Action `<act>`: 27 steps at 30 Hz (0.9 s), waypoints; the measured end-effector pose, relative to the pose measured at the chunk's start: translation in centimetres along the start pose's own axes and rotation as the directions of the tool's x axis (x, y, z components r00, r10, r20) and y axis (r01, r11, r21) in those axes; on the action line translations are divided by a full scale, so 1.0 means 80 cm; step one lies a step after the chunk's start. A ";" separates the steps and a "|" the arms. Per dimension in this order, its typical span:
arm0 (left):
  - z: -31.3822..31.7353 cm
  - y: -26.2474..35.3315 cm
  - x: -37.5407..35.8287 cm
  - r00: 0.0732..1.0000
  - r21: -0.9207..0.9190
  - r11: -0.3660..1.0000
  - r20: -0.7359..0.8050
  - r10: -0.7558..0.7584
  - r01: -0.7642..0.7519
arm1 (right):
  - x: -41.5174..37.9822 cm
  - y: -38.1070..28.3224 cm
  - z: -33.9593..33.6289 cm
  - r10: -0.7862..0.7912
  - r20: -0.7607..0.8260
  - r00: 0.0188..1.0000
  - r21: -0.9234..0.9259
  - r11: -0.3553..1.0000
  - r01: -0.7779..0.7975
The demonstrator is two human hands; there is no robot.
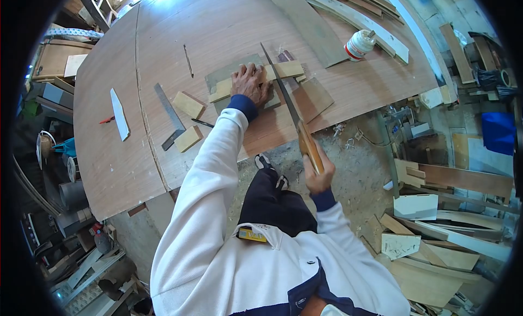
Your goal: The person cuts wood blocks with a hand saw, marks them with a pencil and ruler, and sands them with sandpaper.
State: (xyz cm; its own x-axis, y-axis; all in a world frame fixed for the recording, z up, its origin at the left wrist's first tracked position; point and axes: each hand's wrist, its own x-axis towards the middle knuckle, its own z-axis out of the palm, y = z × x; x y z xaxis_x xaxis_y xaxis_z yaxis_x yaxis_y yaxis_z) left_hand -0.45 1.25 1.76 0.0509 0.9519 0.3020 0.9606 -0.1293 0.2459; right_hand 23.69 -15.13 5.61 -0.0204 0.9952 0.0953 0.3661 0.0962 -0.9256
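Handsaw [287,101] lies across the wood strip [256,80] on the plywood bench top [109,152], near the bench's front edge; I log the blade crossing the strip close to its right end

Left hand [249,83] is pressed flat, fingers spread, on the strip just left of the blade, pinning it against the grey board [226,74] beneath. Right hand [318,174] is clenched around the saw's wooden handle [309,146], which hangs out past the bench edge over the floor

Around the work, as I see it:
- a thin plywood offcut [316,98] just right of the blade, partly under it
- two small wood blocks [189,105] left of the hand, one beside the other, well clear of the cut
- a try square [170,117] lying between those blocks and the seam in the bench top
- a dark pencil [202,123] near the sleeve
- a white blade-shaped piece [119,113] and a small red item beside it, further left
- a glue bottle [358,45] with a red band, lying tilted near the far right of the bench, well apart from the saw
- long curved timber lengths [348,14] along the far edge

Nothing sits in the saw's line; only the left fingertips are close to the blade

Long axis of the saw runs diagonally: tip points away from me and slightly left, handle toward me and right. The strip's long axis runs crosswise to that, left to right, slightly rising to the right
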 end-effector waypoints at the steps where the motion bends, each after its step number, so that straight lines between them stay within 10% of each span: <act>1: 0.002 0.001 0.001 1.000 0.000 1.000 -0.005 0.003 -0.003 | 0.016 0.005 0.009 -0.005 -0.003 1.000 0.000 1.000 0.005; 12: 0.008 -0.006 -0.002 0.999 -0.003 1.000 -0.031 -0.007 0.007 | 0.005 0.018 -0.010 0.036 -0.066 0.997 0.031 0.999 -0.034; 19: 0.006 -0.001 0.001 0.999 -0.082 0.996 -0.023 -0.045 0.043 | 0.066 0.057 -0.024 -0.399 0.000 0.917 -0.542 0.770 0.335; 27: -0.002 0.037 0.026 0.996 0.026 0.998 0.065 -0.053 0.051 | 0.121 0.104 -0.041 -0.526 0.193 0.829 -0.718 0.500 0.484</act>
State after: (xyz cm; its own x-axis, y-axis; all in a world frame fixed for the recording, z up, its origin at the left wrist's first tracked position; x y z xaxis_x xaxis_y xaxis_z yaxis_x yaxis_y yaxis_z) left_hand 2.47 2.78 3.30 0.0179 0.9735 0.2282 0.9688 -0.0733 0.2369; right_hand 29.63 -4.77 0.01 -0.3886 0.7773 0.4948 0.8414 0.5182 -0.1533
